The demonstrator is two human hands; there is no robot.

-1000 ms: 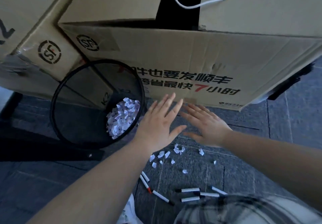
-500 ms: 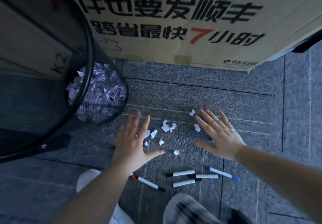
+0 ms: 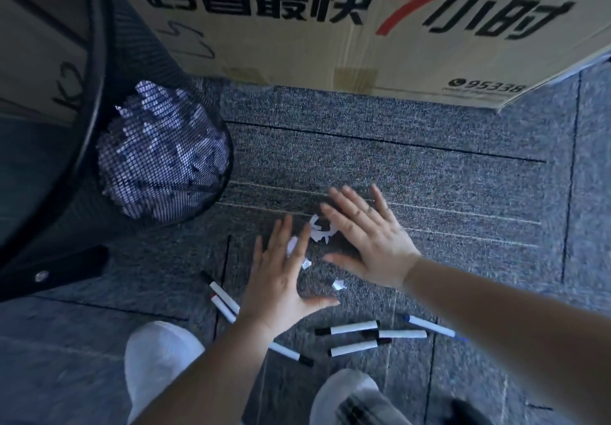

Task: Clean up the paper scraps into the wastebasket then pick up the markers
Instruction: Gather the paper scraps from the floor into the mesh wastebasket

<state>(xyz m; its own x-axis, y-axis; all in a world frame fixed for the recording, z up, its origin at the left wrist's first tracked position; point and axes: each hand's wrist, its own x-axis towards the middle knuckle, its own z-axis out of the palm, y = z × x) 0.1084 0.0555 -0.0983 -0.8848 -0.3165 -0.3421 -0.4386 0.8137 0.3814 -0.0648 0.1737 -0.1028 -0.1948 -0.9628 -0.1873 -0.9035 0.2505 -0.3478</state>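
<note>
Underfoot, seemingly grey carpet [image 3: 429, 166] abuts cardboard box [image 3: 297, 44].

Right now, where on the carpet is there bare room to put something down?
Bare carpet lies between the cardboard box and the hands, and right of the right hand. Crowded: paper scraps between both hands, markers near the left hand, and the wastebasket to the left.
</note>
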